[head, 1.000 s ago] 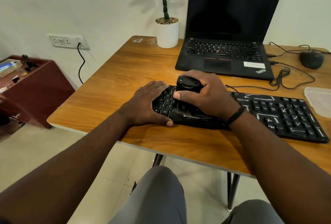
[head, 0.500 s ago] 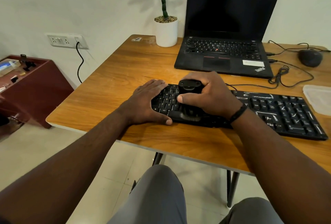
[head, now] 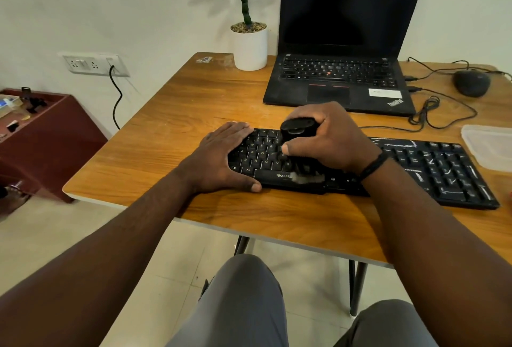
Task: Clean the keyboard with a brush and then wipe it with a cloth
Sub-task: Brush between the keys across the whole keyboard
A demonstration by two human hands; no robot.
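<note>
A wooden counter (head: pixel 180 114) is standing by a white wall. The left hand (head: pixel 221 156) is lying flat, grip released, on the keyboard (head: pixel 432 169); the right hand (head: pixel 329 138) is grasping a black brush (head: pixel 297 127), bristles touching the keyboard's front edge.

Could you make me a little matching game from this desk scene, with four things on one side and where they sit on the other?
Things:
1. brush
2. plant pot
3. mouse
4. plastic lid

Places:
A. far right corner of the table, cable attached
B. gripped in the right hand over the keyboard
C. right table edge, beside the keyboard's right end
D. left of the laptop

Pairs: 1-B, 2-D, 3-A, 4-C
</note>
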